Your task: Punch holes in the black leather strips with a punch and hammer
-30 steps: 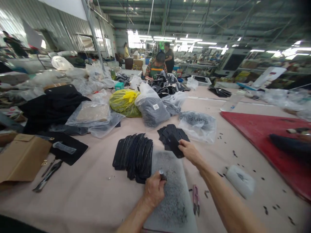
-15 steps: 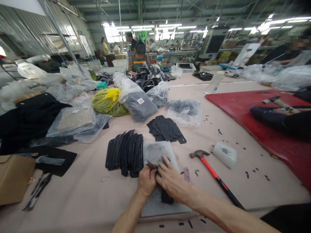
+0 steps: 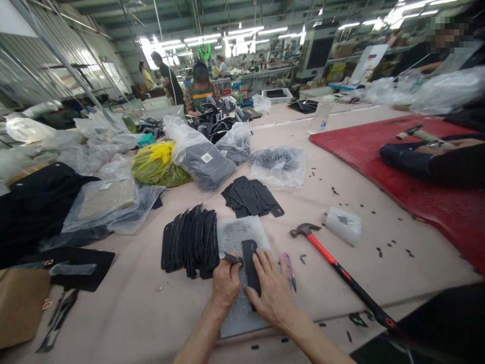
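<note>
My left hand [image 3: 226, 285] is closed around a short dark metal punch [image 3: 231, 258], which lies sideways with one end at the left edge of a black strip-shaped piece [image 3: 249, 260]. On that piece rests my right hand [image 3: 272, 287], its fingers spread, lying over the right side. A small slot shows near the strip's far end. Beneath both is a pale grey slab [image 3: 237, 232]. Close by on the left, a stack of similar black pieces [image 3: 189, 241] stands on edge. Pink-handled thread snips [image 3: 290, 272] lie just right of my right hand.
A claw hammer [image 3: 329, 258] with a red and black handle lies on the right. Loose black pieces [image 3: 253, 197] are piled beyond the slab. Further off are plastic bags [image 3: 204, 156], a roll of clear wrap [image 3: 343, 226] and a red mat [image 3: 401, 146] with another person's arm over it.
My right hand has drawn back from the punch and now lies spread on the black piece, which shows more fully. My left hand keeps the punch. The view has shifted.
</note>
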The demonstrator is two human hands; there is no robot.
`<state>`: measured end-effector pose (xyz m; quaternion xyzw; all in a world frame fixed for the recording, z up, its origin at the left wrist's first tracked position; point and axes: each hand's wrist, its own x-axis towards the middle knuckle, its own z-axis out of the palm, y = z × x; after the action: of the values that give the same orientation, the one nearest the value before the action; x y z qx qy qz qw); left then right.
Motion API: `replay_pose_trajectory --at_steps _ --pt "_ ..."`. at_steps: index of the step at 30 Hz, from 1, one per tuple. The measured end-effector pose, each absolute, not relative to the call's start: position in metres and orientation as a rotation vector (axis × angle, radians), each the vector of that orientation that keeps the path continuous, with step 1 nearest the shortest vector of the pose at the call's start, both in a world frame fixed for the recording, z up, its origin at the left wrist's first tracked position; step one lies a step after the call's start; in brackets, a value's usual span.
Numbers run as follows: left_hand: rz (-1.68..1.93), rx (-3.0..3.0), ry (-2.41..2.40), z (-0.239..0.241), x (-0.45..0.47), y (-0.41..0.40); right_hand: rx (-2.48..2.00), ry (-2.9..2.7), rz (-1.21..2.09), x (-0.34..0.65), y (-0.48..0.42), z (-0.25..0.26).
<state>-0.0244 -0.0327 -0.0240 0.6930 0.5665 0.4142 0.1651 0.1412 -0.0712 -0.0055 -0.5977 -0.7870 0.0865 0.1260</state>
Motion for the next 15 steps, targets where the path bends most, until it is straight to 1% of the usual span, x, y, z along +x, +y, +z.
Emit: replay_pose_trajectory --at_steps 4,9,15 --pt "1.183 1.925 1.608 -0.022 -0.024 -0.033 -1.736 -2.331 0.212 0.141 -0.070 -0.002" --pt "1.125 1.793 1.627 -0.008 -0.018 -0.020 -1.728 -2.337 0.106 0.137 -0.084 -0.011" --pt "1.087 1.743 1.498 0.005 -0.001 0.005 -1.713 -2.287 0.054 0.130 -0.091 -0.012"
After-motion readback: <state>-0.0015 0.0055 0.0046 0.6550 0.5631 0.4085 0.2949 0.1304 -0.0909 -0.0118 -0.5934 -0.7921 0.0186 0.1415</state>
